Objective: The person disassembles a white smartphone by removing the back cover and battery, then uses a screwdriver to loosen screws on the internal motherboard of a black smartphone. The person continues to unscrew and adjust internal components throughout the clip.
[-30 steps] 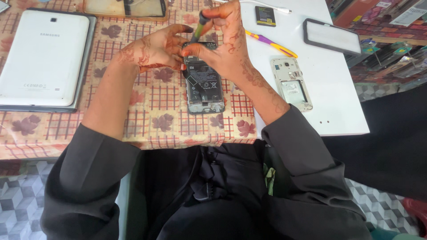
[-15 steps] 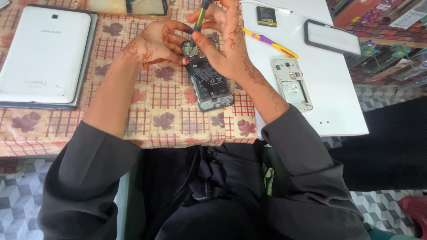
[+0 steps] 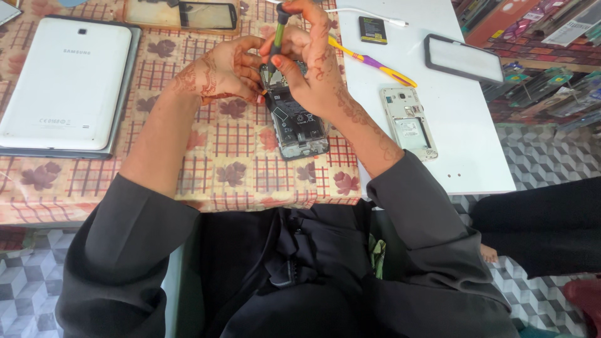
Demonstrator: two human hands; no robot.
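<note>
An opened smartphone (image 3: 294,122) with its back cover off lies on the checked tablecloth (image 3: 238,169), its battery and circuit board showing. My left hand (image 3: 222,69) grips the phone's upper left edge and steadies it. My right hand (image 3: 310,59) holds a small green-handled screwdriver (image 3: 280,25) upright, its tip down at the phone's top end. Both hands bear dark patterned markings and emerge from black sleeves.
A white tablet (image 3: 62,84) lies face down at the left. A glass screen panel (image 3: 206,15) sits at the top. On the white board (image 3: 463,144) to the right lie a second opened phone (image 3: 410,122), a small battery (image 3: 372,29), a yellow-purple tool (image 3: 375,62) and a dark-framed screen (image 3: 463,57).
The phone has turned slightly, its lower end swinging right. My right hand has risen with the screwdriver now standing more upright over the phone's top.
</note>
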